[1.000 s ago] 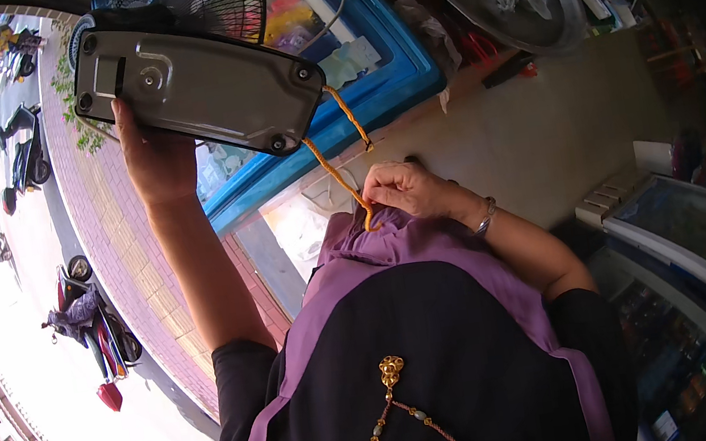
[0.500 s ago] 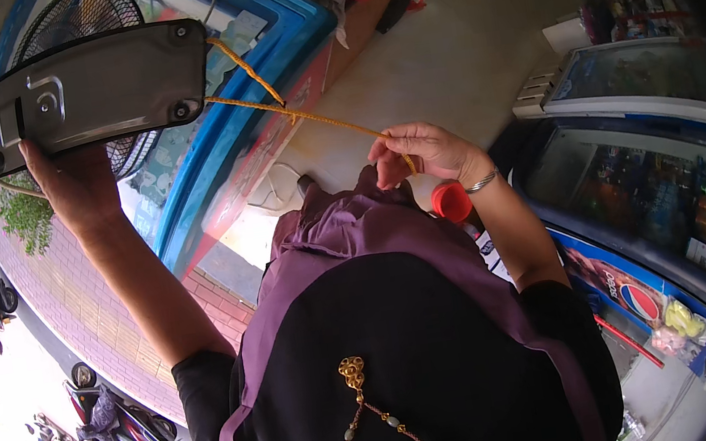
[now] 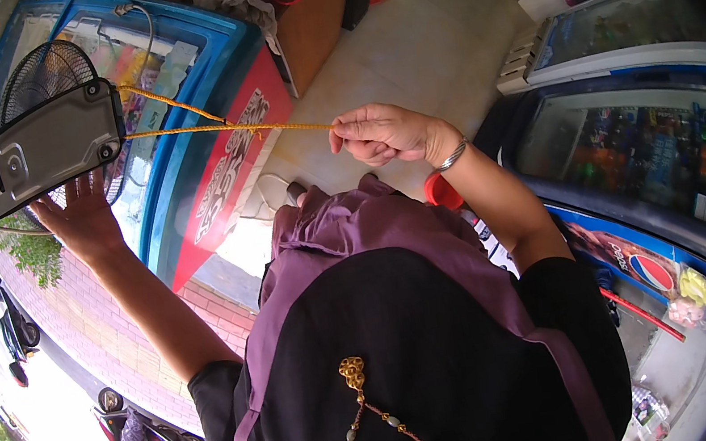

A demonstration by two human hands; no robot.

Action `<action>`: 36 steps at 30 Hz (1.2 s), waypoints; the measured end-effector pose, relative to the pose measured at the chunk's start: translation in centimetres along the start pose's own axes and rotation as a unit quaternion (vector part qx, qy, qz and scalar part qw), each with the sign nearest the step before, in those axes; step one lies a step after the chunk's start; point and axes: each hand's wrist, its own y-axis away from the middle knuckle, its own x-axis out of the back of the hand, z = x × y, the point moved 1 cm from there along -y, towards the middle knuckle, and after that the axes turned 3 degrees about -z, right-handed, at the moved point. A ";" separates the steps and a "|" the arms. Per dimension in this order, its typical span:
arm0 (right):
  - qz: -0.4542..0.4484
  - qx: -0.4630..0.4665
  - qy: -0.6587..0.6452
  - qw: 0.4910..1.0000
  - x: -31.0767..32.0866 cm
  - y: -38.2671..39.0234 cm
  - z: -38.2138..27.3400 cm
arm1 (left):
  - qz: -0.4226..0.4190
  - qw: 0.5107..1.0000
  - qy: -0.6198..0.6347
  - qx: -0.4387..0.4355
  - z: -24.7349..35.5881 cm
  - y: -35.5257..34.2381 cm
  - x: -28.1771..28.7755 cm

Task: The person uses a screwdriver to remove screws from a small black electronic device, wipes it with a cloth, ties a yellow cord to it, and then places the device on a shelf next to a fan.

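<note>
Yellow cord (image 3: 285, 125) seems light, soft, best held where our right fingers (image 3: 350, 123) pinch it; our left fingers (image 3: 84, 188) spread at the grey base (image 3: 45, 146)

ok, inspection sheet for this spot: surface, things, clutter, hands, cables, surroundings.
Surface: freezer top, partly hidden by fan and panel.
Things: panel grey, corner feet showing; yellow cord, two strands from its right end.
Clutter: red tub, right of centre.
Left hand: open at panel's lower edge; contact unclear.
Right hand: pinching cord, which runs straight from panel.
Cables: grey cable curving over freezer.
Surroundings: scooters left, glass-topped cooler right.
</note>
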 end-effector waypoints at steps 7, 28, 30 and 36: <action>0.044 0.033 0.060 0.997 -0.8 0.9 -1.6 | 0.150 0.987 -0.041 -0.044 -4.6 6.1 4.7; 0.336 0.284 0.328 0.836 -4.5 0.4 0.0 | -0.593 0.579 -0.539 -0.151 -8.9 12.9 -16.0; 0.411 0.318 0.292 0.803 -3.5 0.6 1.1 | -0.601 0.588 -0.523 -0.141 -9.9 11.9 -16.6; 0.553 0.349 0.262 0.709 -1.7 9.3 9.0 | -0.657 0.537 -0.515 -0.116 -12.8 10.9 -18.8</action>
